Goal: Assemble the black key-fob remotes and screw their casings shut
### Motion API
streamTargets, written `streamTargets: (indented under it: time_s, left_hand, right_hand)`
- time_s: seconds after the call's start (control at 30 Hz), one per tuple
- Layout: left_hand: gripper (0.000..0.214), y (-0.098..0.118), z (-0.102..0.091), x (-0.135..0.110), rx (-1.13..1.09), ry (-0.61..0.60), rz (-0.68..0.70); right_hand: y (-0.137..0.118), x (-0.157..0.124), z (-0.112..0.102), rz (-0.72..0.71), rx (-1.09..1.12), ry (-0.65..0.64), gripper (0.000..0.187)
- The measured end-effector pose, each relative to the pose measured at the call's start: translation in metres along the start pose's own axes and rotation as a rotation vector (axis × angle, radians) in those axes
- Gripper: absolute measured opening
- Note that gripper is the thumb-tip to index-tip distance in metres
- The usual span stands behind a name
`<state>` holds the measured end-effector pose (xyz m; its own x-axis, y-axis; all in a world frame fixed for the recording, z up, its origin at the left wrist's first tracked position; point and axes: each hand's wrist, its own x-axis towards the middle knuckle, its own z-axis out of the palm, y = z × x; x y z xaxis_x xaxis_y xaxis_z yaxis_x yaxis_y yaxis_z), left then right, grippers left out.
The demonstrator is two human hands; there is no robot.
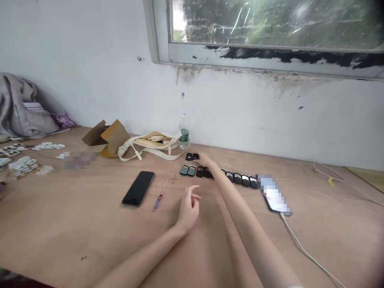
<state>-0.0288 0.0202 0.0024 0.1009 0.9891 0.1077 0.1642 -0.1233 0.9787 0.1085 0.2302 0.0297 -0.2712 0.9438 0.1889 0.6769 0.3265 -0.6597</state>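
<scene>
Head view, near to far, placed against the row of small black units (237,179) on the plywood desk (69,236).

Nearest, in front of the row: left hand (189,210), empty, fingers loosely curled and apart. Right hand (207,161), extended across the desk, its fingertips at the pair of black units (192,157) just behind the row's left end; whether it is clamped on one cannot be told.

At the row's left end: two black units with yellow-green labels (187,170). Left of the row, nearer the viewer: small screwdriver (160,196), and beyond it a black smartphone (138,189), screen dark. At the right end: a second smartphone (274,196), screen pixelated, with a white charging cable (303,250) trailing toward the viewer.

Behind the row: water bottle (184,132), cream tote bag (150,142) and torn cardboard (108,138). Far left of the row: scattered white cards (22,165) and grey cloth (21,106). Above and behind the row: a window (270,24) with peeling paint.
</scene>
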Motion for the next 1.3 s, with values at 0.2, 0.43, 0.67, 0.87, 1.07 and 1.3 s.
streamTargets:
  time_s: [0.2, 0.43, 0.67, 0.87, 1.07, 1.3]
  left_hand:
    - [0.044, 0.001, -0.003, 0.002, -0.011, -0.011, -0.086]
    - [0.044, -0.004, -0.001, 0.005, -0.079, 0.035, -0.094]
    - [0.046, -0.006, -0.001, 0.006, -0.051, 0.033, -0.087]
    - [0.046, -0.012, 0.000, 0.007, -0.052, 0.029, -0.070]
    - [0.049, -0.015, -0.002, 0.008, -0.017, 0.007, -0.081]
    - [0.037, -0.010, -0.003, 0.009, -0.128, 0.086, -0.110]
  right_hand:
    - [-0.011, -0.014, -0.006, -0.020, 0.022, 0.101, 0.034]
    - [-0.021, -0.065, 0.002, -0.133, 0.059, 0.084, 0.035]
    - [-0.021, -0.077, 0.017, -0.166, -0.010, 0.079, 0.031]
    - [-0.023, -0.073, 0.018, -0.184, -0.068, 0.064, 0.029]
    - [-0.024, -0.065, 0.016, -0.156, -0.082, 0.014, 0.029]
    - [-0.031, -0.076, 0.003, -0.175, 0.000, 0.140, 0.031]
